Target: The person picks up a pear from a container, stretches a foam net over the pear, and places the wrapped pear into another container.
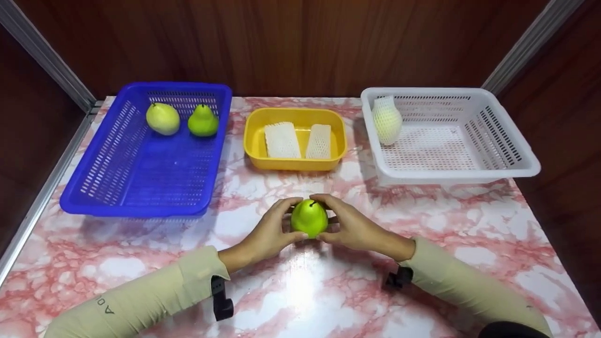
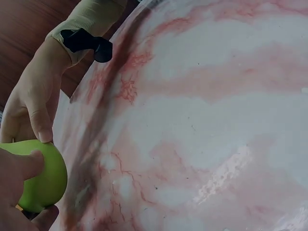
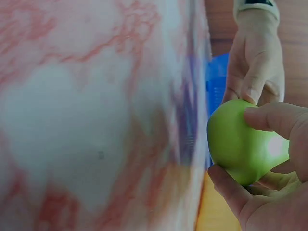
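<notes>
A green pear (image 1: 309, 218), stem up, is held between both hands near the middle of the table. My left hand (image 1: 271, 231) curls round its left side, thumb at the lower front. From the other side my right hand (image 1: 355, 227) grips it, its index finger by the stem and its thumb low. In the left wrist view the pear (image 2: 48, 175) shows its rounded bottom between the two thumbs. The right wrist view has fingers of both hands on the pear (image 3: 236, 139).
A blue basket (image 1: 134, 210) at the left holds a yellowish pear (image 1: 163, 119) and a green pear (image 1: 203, 121). Behind the hands, a yellow tub (image 1: 295, 164) contains white foam net sleeves (image 1: 282, 141). At the right, a white basket (image 1: 460, 174) has a net-wrapped pear (image 1: 387, 121).
</notes>
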`<state>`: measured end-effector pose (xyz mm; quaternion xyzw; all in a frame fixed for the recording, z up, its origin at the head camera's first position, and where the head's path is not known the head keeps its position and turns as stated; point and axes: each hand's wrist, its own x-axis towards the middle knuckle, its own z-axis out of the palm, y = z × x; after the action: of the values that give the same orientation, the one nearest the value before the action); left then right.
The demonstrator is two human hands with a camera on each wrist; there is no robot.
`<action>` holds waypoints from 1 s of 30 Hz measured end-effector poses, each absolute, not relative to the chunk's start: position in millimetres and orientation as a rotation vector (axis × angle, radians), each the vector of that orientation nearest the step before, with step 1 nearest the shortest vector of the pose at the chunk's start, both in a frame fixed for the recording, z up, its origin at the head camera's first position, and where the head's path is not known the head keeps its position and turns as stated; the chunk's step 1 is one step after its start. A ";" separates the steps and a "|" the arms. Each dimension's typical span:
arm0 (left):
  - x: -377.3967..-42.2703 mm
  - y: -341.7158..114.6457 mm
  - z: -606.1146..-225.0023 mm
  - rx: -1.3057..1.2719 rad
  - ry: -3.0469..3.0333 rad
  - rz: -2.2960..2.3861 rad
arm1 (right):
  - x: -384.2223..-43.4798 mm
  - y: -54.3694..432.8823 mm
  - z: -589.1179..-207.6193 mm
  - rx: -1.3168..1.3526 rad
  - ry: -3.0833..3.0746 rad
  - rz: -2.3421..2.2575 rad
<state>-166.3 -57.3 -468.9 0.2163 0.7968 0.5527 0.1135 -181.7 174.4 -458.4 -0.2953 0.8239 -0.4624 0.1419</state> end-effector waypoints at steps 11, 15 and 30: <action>-174.2 -56.3 -480.1 0.659 2.319 1.629 | -188.6 171.1 -467.1 -0.837 2.352 -1.326; -178.1 -57.1 -478.9 0.658 2.325 1.605 | -192.0 171.0 -466.5 -0.848 2.368 -1.312; -190.4 -58.3 -475.6 0.591 2.438 1.469 | -201.4 170.4 -469.3 -0.812 2.340 -1.338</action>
<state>-190.4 -58.3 -475.6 0.2020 0.8328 0.5019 0.1171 -201.4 170.4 -469.3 -0.2847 0.8200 -0.4691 0.1625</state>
